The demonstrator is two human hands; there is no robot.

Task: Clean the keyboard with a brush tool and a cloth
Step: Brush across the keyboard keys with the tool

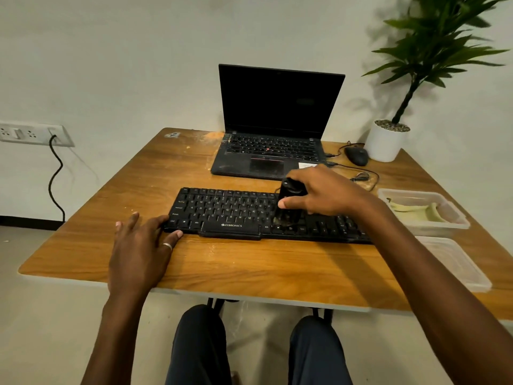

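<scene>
A black Zebronics keyboard [230,212] lies across the middle of the wooden table [138,190]. My right hand [324,193] grips a black brush tool [290,201] that stands upright on the keys right of the keyboard's middle, bristles down near the bottom row. My left hand [144,243] rests flat on the table at the keyboard's left end, fingers straight and touching its front corner. A pale yellow cloth [410,212] lies in a clear plastic tub [444,226] at the table's right edge.
An open black laptop [272,134] stands behind the keyboard. A wired mouse [356,156] and a white potted plant [385,143] sit at the back right. A clear lid [455,262] lies near the front right edge. A wall socket [33,133] with a cable is at left.
</scene>
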